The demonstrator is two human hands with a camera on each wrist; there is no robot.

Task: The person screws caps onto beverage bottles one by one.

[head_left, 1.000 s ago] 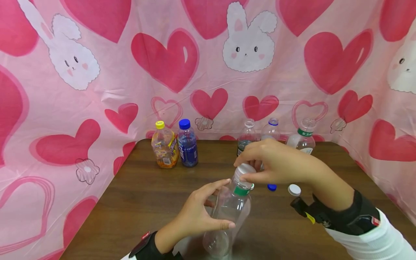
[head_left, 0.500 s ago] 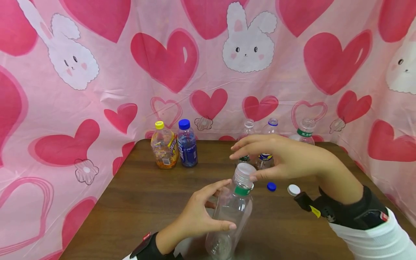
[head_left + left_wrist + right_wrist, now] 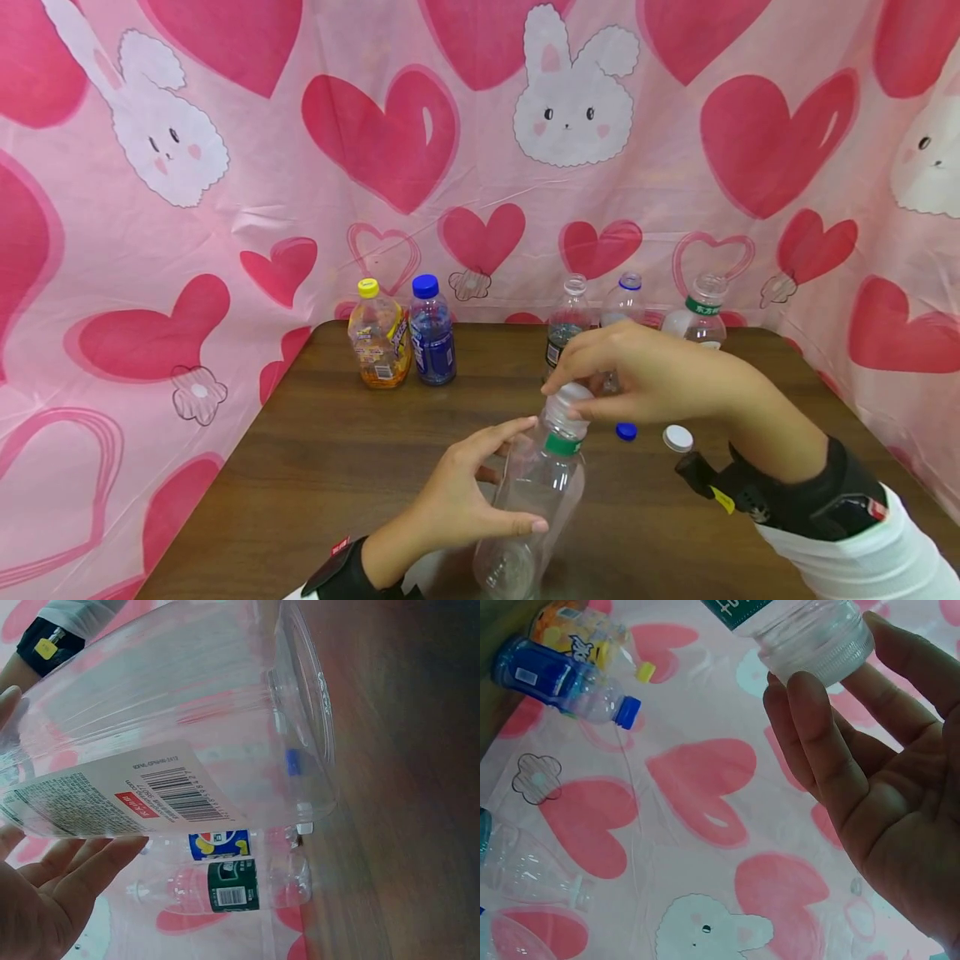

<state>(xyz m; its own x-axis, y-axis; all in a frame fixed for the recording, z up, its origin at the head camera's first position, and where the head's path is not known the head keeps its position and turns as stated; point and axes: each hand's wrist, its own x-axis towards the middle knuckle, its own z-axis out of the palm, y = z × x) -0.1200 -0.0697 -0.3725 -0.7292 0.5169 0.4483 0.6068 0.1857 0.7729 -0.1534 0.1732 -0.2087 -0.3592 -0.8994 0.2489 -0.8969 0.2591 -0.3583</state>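
Note:
My left hand grips a large clear plastic bottle with a green band at its neck, fingers and thumb on either side. The bottle leans, its top towards the right. In the left wrist view a white barcode label shows on its side. With fingertips and thumb, my right hand holds the whitish cap at the bottle's mouth. The right wrist view shows the ribbed cap between those fingers.
At the back left stand a yellow-capped bottle and a blue-capped bottle. Several uncapped bottles, one with a green neck band, stand at the back right. A blue cap and a white cap lie on the brown table.
The right hand's fingers spread off the cap half a second ago and now hold it again. The left hand keeps its grip; the bottle's top has shifted slightly right.

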